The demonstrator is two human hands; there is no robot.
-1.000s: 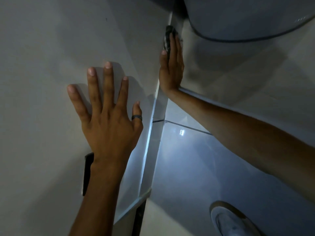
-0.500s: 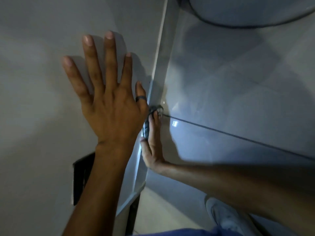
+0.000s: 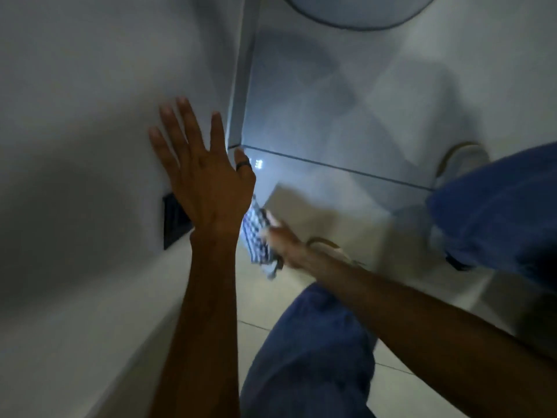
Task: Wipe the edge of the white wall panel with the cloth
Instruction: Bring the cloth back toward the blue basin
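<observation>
Near the bottom of the white wall panel (image 3: 90, 116) edge, right hand (image 3: 281, 242) clutching the cloth (image 3: 256, 236) (blurred), left hand (image 3: 205, 179) braced flat, fingers spread; next, probably another pass upward.

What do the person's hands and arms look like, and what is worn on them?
Both forearms are bare, with no sleeves, gloves or watch in view. The left hand wears one dark band ring on the little finger. The right hand is motion-blurred; no ring can be made out on it.
</observation>
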